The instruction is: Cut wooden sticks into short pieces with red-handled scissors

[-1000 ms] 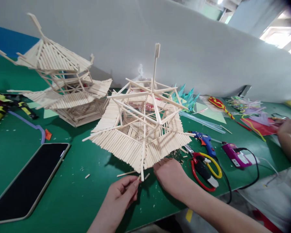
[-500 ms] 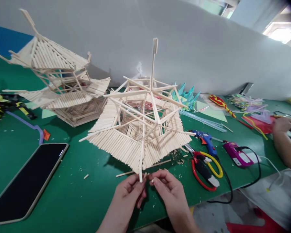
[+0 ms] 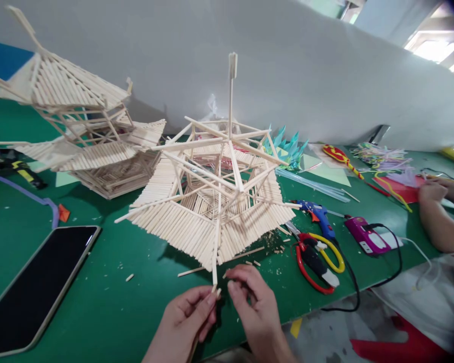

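Green desk (image 3: 109, 302): carrying a dark phone (image 3: 34, 287) at far left, with a finished stick tower (image 3: 79, 131) standing behind it.
Left hand (image 3: 185, 322): pinching a short stick (image 3: 216, 291) just below the front rib tip of the stick roof (image 3: 212, 201), which is sitting mid-desk.
Right hand (image 3: 251, 302): curling just beside that stick; I cannot tell if it is gripping.
Doing it well: likely lining the piece up with the rib and pressing lightly.
Right side: scissors (image 3: 318, 259) and glue gun (image 3: 318, 217) lying near.

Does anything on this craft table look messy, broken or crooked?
Short wooden stick offcuts lie scattered on the green table beside the pale stick-built roof model; the taller stick pagoda left of it looks tilted.
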Available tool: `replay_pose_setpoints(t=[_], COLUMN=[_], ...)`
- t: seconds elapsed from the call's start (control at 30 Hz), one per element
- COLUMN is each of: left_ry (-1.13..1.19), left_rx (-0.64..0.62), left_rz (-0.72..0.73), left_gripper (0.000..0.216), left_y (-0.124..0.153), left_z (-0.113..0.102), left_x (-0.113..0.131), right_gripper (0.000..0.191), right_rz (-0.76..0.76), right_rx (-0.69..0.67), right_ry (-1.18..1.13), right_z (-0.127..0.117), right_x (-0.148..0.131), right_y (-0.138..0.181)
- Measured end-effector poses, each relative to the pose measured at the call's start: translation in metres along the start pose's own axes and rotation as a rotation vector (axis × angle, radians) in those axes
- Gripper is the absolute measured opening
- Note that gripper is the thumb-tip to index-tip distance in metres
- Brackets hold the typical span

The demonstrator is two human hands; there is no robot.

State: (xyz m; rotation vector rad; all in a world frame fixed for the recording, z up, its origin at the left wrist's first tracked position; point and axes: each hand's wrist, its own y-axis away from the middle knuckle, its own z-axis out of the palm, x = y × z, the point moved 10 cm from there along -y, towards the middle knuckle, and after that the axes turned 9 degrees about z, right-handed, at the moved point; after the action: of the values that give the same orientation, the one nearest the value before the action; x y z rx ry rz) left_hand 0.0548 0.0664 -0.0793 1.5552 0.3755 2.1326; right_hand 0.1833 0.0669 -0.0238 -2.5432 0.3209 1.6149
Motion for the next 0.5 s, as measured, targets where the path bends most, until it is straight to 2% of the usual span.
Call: replay_pose_setpoints(t=[0.07,0.13,0.27,0.4,0.5], left_ry=[0.024,0.03,0.035,0.046,0.05], left_rx=[0.063,0.118,0.172,0.199,0.212], left_rz=[0.014,0.037,0.06,0.048,0.032], left_gripper=[0.029,0.029,0.03,0.033,0.034], left_y=[-0.001,-0.001,-0.002,0.0,0.001], left_z=[-0.013,-0.026,-0.04,-0.039,-0.037], left_x=[0.003,0.006,0.01,0.013,0.015], right_gripper=[0.021,0.021,0.011,0.003,0.006], right_rz=[-0.172,-0.291,-0.45,-0.514,-0.495], right_rx=[0.026,-0.037,-0.224,-0.278,-0.242], right_ry=[0.318,0.496,0.72,0.877,0.919], right_z=[-0.009,-0.007,0.018,0.039,0.035], right_x=[-0.017,-0.026,-0.03,-0.033,-0.031], right_y=[-0.006,-0.013,-0.021,-0.022,-0.026])
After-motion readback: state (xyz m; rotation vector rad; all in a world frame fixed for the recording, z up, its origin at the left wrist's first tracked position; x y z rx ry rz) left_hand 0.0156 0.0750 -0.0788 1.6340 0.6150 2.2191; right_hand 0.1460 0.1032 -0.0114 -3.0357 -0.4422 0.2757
